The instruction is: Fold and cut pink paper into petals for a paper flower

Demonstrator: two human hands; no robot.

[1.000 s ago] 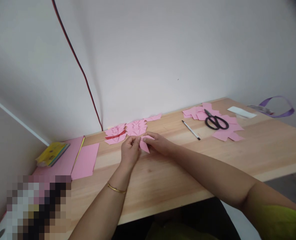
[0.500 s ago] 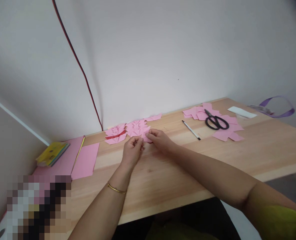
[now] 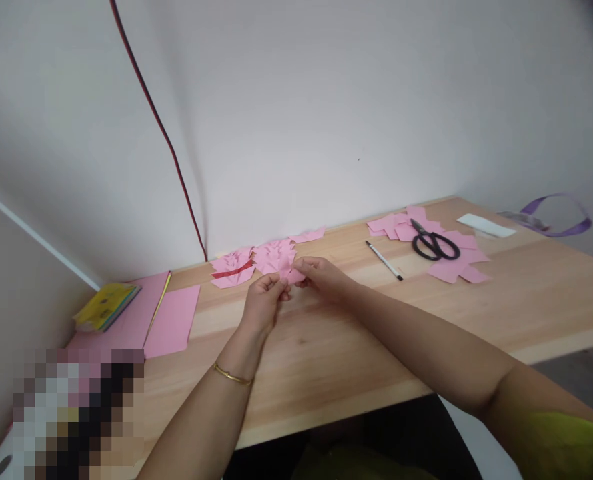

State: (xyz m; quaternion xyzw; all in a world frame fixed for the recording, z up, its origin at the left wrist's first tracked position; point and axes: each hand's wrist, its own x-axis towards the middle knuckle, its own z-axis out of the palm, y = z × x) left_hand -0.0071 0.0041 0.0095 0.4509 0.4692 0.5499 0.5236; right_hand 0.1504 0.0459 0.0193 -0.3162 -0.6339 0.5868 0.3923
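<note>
Head view: left hand (image 3: 265, 301) and right hand (image 3: 326, 277) pinch one paper (image 3: 295, 275); uneven pulling could tear it; folded papers (image 3: 275, 256) lie just beyond them.

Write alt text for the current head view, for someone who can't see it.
A person's left hand and right hand pinch a small pink paper piece over a wooden table. Folded pink papers, one crossed by a red strip, lie just beyond; to the right are a pen and black-handled scissors resting on other pink pieces.
</note>
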